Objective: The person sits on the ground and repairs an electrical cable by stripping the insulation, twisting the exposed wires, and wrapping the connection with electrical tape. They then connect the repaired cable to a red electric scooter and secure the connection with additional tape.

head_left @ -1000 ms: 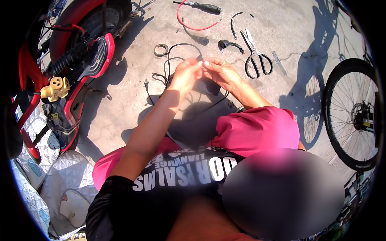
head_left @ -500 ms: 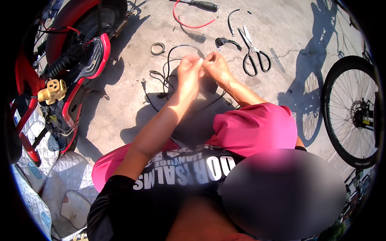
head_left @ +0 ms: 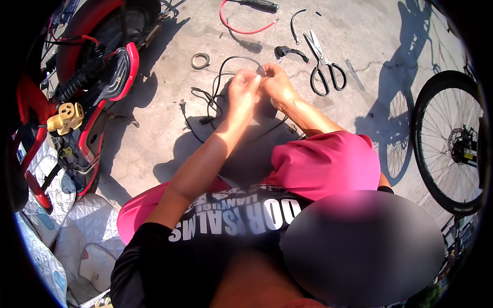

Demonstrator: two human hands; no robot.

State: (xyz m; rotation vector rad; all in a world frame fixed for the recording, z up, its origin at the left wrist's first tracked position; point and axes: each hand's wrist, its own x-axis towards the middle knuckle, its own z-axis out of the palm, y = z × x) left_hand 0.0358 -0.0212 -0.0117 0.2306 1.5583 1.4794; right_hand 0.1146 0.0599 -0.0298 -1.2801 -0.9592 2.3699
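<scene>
My left hand [head_left: 244, 91] and my right hand [head_left: 279, 86] meet over the concrete, fingertips pinched close together. Between them runs a black cable [head_left: 223, 65], its end hidden by the fingers. From there it arcs left and falls into loose loops, with a two-pin plug [head_left: 182, 104] lying to the left. Right of my hands are scissors [head_left: 322, 59] with black handles, blades apart. A cut-off black plug [head_left: 282, 51] with a short cord lies just beyond my right hand. A dark tape roll [head_left: 200, 61] rests to the left of the cable.
Farther out lie a red wire [head_left: 246, 33], a screwdriver [head_left: 263, 5], a short black wire [head_left: 293, 26] and a thin blade [head_left: 354, 74]. At left stands a red scooter [head_left: 126, 77] carrying a yellow socket adapter [head_left: 65, 118]. A bicycle wheel [head_left: 417, 138] stands at right.
My right fingers have curled in more, and the dark cable now shows above the fingertips. Both hands stay in nearly the same place.
</scene>
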